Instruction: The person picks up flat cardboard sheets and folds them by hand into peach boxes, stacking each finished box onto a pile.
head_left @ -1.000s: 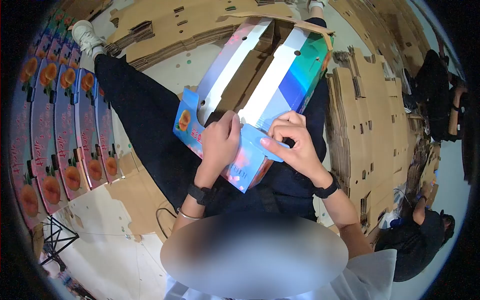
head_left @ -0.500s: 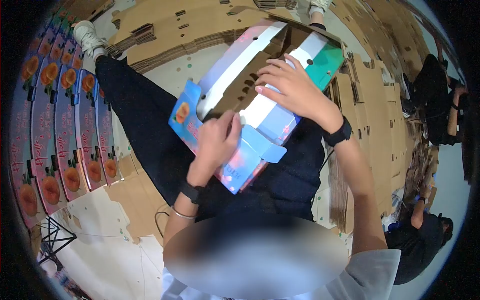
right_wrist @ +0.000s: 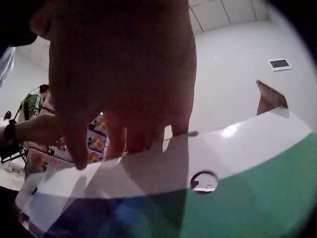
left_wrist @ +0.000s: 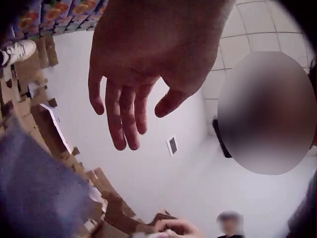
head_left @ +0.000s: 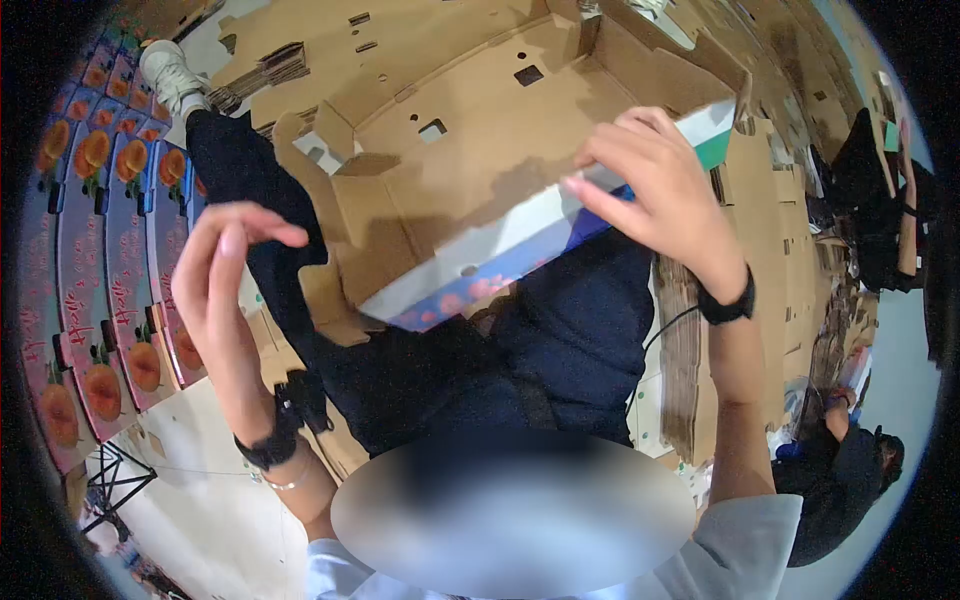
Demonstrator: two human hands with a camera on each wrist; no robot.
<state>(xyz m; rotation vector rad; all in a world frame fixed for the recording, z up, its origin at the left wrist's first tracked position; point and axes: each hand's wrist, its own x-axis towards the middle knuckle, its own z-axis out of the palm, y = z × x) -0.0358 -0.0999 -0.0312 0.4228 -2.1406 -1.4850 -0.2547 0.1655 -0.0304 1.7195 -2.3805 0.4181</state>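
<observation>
A cardboard box (head_left: 470, 180) rests tilted across the person's lap, its plain brown inside facing up. Its near wall (right_wrist: 247, 173) has a white strip along the top and a blue and green printed outside. The right hand (head_left: 650, 185) grips that wall's upper edge, its fingertips hidden behind the edge in the right wrist view. Off the box's left end, the left hand (head_left: 225, 290) is raised in the air and holds nothing. Its fingers (left_wrist: 128, 116) hang loose and apart in the left wrist view.
Printed fruit boxes (head_left: 100, 300) stand in rows at the left. Stacks of flat cardboard (head_left: 750, 290) lie to the right, with more flat cardboard (head_left: 320, 40) beyond the lap. Another person (head_left: 840, 490) is at the far right, and a black stand (head_left: 115, 490) is at lower left.
The left hand has let go of the box's front corner and moved left. The right hand went from the front flap to the side wall; the box has swung round, its inside now facing up.
</observation>
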